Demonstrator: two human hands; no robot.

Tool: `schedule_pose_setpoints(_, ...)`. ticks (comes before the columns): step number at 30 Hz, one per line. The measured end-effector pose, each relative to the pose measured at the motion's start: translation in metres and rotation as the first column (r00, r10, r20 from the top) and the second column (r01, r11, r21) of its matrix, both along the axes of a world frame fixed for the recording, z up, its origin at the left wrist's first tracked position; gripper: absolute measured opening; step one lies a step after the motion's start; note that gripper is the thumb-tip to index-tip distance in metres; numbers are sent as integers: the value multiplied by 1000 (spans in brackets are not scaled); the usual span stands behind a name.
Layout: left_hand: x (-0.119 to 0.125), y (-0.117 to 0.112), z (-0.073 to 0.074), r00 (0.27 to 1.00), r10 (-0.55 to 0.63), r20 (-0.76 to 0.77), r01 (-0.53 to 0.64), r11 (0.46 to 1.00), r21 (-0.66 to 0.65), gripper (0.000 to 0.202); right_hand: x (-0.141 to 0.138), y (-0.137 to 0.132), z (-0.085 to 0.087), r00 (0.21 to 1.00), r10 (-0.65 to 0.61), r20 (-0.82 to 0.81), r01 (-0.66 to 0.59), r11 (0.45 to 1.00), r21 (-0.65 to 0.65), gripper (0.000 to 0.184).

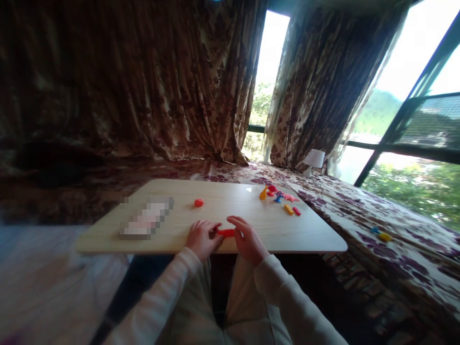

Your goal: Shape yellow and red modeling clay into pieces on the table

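The tabletop (305, 235) is carrying the work, its near edge running just in front of the person. A pixelated rectangular item (146, 219) is lying toward the left edge; its detail is being masked. The right hand (248, 238) is resting near the middle of the near edge, partly open, index finger extending and thumb meeting the right end of a red strip (226, 233); whether it is gripping the strip, one cannot tell. The left hand (201, 238) is bending its fingers toward its thumb and pinching the strip's left end. The strip is lying crosswise between both hands, close to the near edge. Toward the far right corner, a yellow cone (263, 193) is standing upright. A red lump (199, 203) is sitting beyond the left hand, toward the far edge. A yellow bar (289, 209) and a smaller pink bar (296, 211) are lying side by side toward the right edge.
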State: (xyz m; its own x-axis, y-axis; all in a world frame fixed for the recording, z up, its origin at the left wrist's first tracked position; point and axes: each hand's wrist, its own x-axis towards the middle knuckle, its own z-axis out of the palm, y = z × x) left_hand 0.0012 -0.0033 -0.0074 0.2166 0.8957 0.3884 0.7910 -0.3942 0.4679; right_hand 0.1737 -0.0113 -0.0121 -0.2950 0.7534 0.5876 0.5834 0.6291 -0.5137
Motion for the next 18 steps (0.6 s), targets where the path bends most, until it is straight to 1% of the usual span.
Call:
schedule_pose_setpoints(3, -13, -4, -3, 999, 50, -2, -50, 999, 14, 37, -9, -8, 4, 993, 50, 108, -49, 999, -14, 42)
schedule_pose_setpoints(7, -33, -22, -9, 992, 109, -67, -107, 994, 37, 40, -10, -25, 13, 970, 71, 231, -70, 997, -13, 35)
schedule_pose_setpoints(10, -39, -35, -15, 984, 126, -127, -124, 992, 24, 48, -7, -40, 17, 949, 70, 309, -74, 997, 0, 37)
schedule_pose_setpoints(12, -38, -41, -17, 979, 113, -168, -115, 993, 0, 59, -8, -43, 17, 928, 43, 369, -44, 999, -6, 39)
schedule_pose_setpoints(14, -37, -43, -16, 974, 88, -209, -97, 995, -35, 73, -12, -39, 15, 911, 5, 412, 7, 1000, -29, 41)
schedule_pose_setpoints(16, -37, -44, -12, 966, 66, -248, -86, 994, -72, 86, -19, -25, 15, 905, -20, 425, 50, 997, -59, 41)
schedule_pose_setpoints(18, -36, -45, -8, 957, 55, -283, -87, 991, -101, 92, -25, -10, 15, 904, -39, 427, 79, 994, -77, 41)
